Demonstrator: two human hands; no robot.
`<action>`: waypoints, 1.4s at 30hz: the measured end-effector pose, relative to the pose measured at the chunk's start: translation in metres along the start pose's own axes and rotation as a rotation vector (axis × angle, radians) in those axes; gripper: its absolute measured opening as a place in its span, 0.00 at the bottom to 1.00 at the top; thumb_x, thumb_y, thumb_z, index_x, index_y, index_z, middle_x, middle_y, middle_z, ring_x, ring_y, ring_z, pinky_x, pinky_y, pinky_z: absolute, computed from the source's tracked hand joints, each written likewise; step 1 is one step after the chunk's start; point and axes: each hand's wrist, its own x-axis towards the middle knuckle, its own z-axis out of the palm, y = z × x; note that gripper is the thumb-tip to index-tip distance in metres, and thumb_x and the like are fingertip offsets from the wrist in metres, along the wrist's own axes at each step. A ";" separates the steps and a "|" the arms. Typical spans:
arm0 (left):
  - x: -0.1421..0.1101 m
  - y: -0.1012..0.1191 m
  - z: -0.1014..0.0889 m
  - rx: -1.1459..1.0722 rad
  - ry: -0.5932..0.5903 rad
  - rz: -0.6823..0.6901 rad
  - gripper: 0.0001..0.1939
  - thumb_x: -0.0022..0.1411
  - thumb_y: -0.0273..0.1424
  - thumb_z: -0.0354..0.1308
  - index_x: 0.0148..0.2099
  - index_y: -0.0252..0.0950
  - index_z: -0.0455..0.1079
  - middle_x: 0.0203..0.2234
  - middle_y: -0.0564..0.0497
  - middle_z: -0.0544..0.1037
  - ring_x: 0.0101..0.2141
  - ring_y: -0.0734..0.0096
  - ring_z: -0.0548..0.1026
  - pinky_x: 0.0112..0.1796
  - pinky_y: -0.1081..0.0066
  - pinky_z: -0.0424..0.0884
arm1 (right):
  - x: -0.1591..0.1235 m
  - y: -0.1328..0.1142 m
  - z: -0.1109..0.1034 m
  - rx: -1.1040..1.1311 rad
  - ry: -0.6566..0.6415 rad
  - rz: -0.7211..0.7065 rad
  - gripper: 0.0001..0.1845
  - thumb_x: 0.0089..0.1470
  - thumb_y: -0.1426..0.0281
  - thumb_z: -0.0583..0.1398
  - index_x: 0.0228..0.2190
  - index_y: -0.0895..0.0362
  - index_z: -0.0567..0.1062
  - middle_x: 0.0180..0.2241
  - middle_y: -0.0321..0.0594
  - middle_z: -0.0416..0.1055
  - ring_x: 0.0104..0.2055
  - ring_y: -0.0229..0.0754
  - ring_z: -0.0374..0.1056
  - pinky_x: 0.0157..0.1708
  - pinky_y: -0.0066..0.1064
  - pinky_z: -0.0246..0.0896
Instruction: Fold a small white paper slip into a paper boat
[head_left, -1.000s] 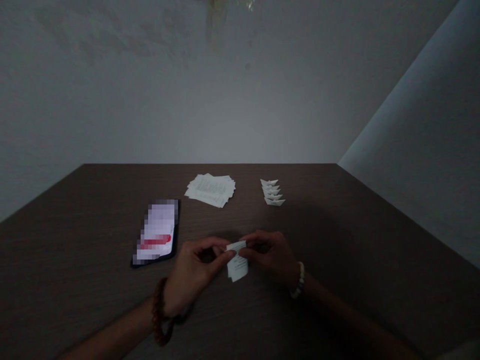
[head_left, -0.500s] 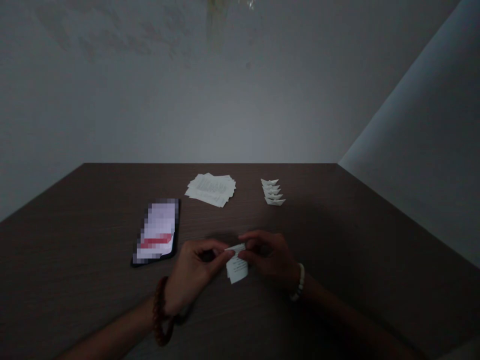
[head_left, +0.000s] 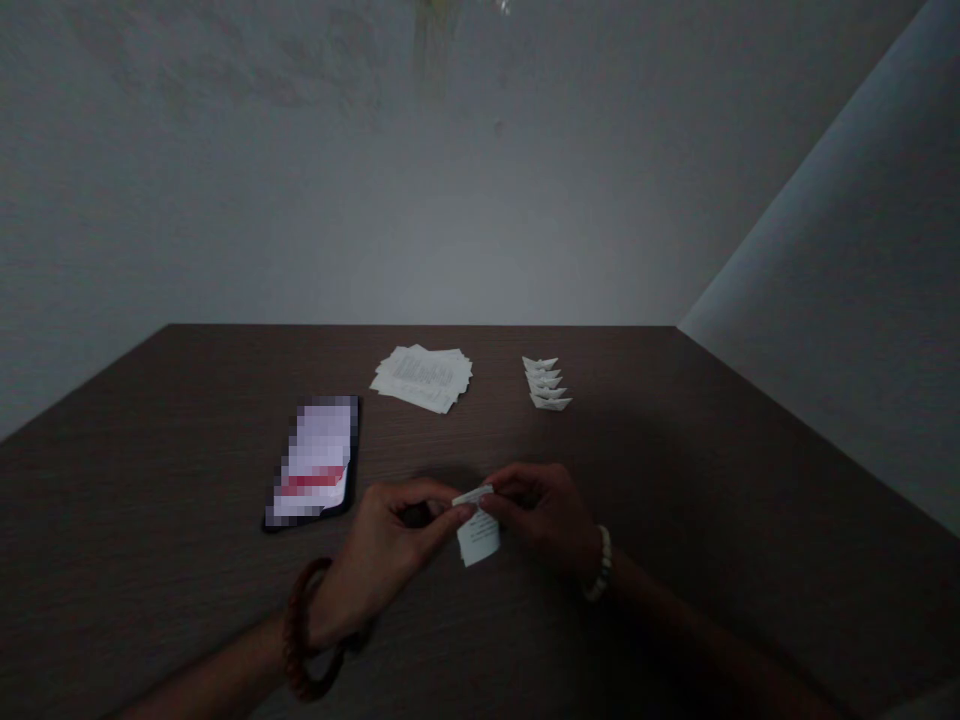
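Small printed paper slip [head_left: 478, 530], low over the dark wood table [head_left: 675, 450], its lower end close to the tabletop, though any contact is hard to judge in this dim light. Top edge pinched in a narrow grip between the fingertips of the left hand [head_left: 390, 535] and the right hand [head_left: 541, 515], both closed on the paper. Dark beaded bracelet [head_left: 301, 628] on the left wrist, white beaded bracelet [head_left: 603, 563] on the right. Farther out, a black-edged phone [head_left: 315, 460] with a pixelated screen, left of the hands; a loose stack of printed sheets [head_left: 421, 379] beyond them; a row of small folded paper boats [head_left: 546, 382] off to the right.
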 end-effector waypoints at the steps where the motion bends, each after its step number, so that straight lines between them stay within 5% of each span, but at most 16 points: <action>1: 0.000 0.000 0.000 0.003 0.007 0.003 0.11 0.58 0.38 0.59 0.32 0.35 0.76 0.23 0.51 0.77 0.25 0.73 0.73 0.26 0.76 0.69 | 0.000 0.000 0.000 0.001 0.010 0.002 0.06 0.47 0.67 0.65 0.29 0.57 0.78 0.26 0.38 0.78 0.27 0.41 0.75 0.24 0.26 0.68; 42: 0.002 0.009 -0.001 -0.097 -0.003 -0.117 0.09 0.55 0.36 0.61 0.31 0.36 0.78 0.24 0.50 0.80 0.26 0.72 0.75 0.27 0.77 0.69 | -0.001 -0.007 0.000 0.038 0.018 0.008 0.05 0.47 0.69 0.65 0.27 0.58 0.79 0.24 0.38 0.78 0.26 0.38 0.74 0.24 0.23 0.67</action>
